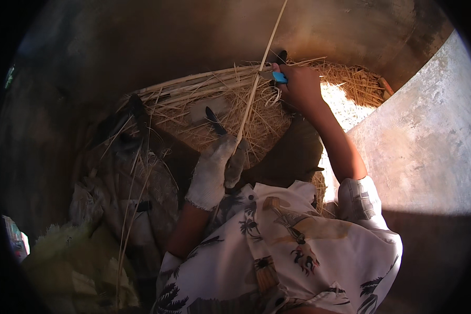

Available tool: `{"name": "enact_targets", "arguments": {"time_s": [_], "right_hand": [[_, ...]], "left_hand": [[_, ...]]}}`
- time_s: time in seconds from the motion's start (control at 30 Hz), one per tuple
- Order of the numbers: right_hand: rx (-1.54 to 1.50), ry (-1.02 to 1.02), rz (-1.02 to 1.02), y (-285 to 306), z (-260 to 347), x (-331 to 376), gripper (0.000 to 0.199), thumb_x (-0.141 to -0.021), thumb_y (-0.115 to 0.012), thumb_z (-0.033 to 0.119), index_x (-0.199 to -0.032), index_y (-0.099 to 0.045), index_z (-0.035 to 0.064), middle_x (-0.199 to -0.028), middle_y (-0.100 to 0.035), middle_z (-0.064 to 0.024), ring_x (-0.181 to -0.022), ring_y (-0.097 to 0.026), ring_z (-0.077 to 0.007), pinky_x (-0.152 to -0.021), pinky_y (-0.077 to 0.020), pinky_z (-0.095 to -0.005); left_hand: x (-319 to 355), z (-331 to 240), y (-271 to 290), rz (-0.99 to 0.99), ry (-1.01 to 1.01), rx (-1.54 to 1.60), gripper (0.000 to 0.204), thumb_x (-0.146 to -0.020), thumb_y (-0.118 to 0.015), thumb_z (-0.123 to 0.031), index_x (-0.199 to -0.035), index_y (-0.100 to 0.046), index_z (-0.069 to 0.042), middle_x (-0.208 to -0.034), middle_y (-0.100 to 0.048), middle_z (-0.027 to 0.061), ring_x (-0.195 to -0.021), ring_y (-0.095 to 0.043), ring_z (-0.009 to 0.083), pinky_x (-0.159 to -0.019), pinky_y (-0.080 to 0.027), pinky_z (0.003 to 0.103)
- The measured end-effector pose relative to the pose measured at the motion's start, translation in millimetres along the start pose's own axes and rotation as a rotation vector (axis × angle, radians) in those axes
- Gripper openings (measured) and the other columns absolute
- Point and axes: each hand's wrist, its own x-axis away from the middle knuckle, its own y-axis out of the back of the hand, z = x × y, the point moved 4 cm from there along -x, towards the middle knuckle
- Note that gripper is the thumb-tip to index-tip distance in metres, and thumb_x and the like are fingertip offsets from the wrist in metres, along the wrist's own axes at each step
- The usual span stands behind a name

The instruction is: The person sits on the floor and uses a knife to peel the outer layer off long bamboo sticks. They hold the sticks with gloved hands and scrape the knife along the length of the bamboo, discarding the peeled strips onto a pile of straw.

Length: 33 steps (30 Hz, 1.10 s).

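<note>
My left hand (220, 165), in a pale work glove, is closed around the lower end of a long, thin pale strip (252, 95) that looks like split bamboo or cane. The strip slants up past my right hand and out of the upper edge. Bare, my right hand (300, 86) grips a small knife (278, 77); a bit of blue handle shows, with a short blade against the strip. Curled pale shavings (272, 96) hang beside the blade. Just beyond the glove rises a dark, pointed flat thing (213, 118) whose kind I cannot make out.
Loose pale strips (193, 83) lie in a bundle at the far left, over a floor littered with shavings (261, 125). A curved brown wall (193, 36) bounds the far side. On the right stands a grey slab-like surface (424, 141). A yellowish sack (68, 267) sits at lower left.
</note>
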Motion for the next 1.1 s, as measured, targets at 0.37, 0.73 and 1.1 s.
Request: {"name": "enact_targets", "arguments": {"time_s": [0.37,0.73,1.1], "right_hand": [[-0.193,0.193,-0.137,-21.2,77.9,35.7,0.027,-0.093,-0.066,0.029,-0.074,-0.062,0.0105,-0.053,-0.056,-0.0094,-0.048,-0.059,-0.0299,-0.046,-0.0441,-0.0417],[-0.118,-0.159,-0.275,-30.8,43.2,19.3,0.012,-0.082,-0.069,0.025,-0.076,-0.068,0.0141,-0.066,-0.067,-0.0094,-0.062,-0.068,-0.029,-0.056,-0.051,-0.0431],[-0.094,-0.067,-0.161,-25.3,24.4,27.2,0.013,-0.073,-0.076,0.022,-0.082,-0.072,0.0137,-0.07,-0.069,-0.0087,-0.064,-0.069,-0.0296,-0.058,-0.0527,-0.0438]], "left_hand": [[2.9,-19.7,-1.6,-0.167,-0.267,-0.099,0.024,-0.099,-0.057,-0.024,-0.1,-0.059,0.0,-0.067,-0.052,-0.0003,-0.049,-0.044,0.0059,-0.043,-0.035,0.023],[-0.7,-5.6,-8.2,-0.423,-0.903,-1.03,0.023,-0.097,-0.059,-0.022,-0.104,-0.06,0.0,-0.091,-0.063,0.0163,-0.077,-0.065,0.0293,-0.073,-0.051,0.04],[-1.8,-3.5,-19.3,-0.32,-0.575,-0.768,0.021,-0.098,-0.057,-0.018,-0.108,-0.06,0.0,-0.088,-0.064,0.0181,-0.073,-0.066,0.0316,-0.069,-0.051,0.042]]}}
